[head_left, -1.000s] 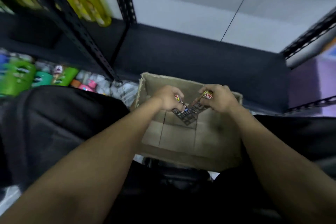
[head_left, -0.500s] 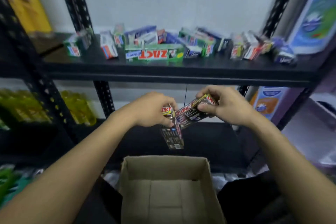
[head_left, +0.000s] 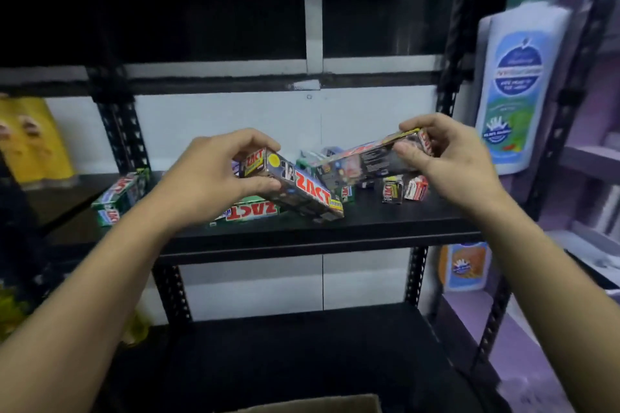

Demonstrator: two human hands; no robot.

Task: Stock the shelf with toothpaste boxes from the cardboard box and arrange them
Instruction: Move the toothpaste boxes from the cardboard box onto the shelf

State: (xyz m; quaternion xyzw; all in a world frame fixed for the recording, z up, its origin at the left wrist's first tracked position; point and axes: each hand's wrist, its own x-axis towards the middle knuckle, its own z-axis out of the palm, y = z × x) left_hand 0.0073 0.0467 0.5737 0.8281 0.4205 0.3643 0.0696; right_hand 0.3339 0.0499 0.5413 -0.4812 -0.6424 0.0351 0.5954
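1. Head view: left hand (head_left: 214, 174) fingers (head_left: 258, 141) clamped the left box (head_left: 302, 191); right hand (head_left: 449, 157) clamped the right box (head_left: 365, 161).
2. Placing seemed underway: the shelf (head_left: 385, 221) lay just beyond the fingers, and each box needed lowering and aligning.

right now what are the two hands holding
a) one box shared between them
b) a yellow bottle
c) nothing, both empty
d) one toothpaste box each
D: the left hand grips a dark ZACT box and the right hand pinches a second dark box, both held over the shelf.
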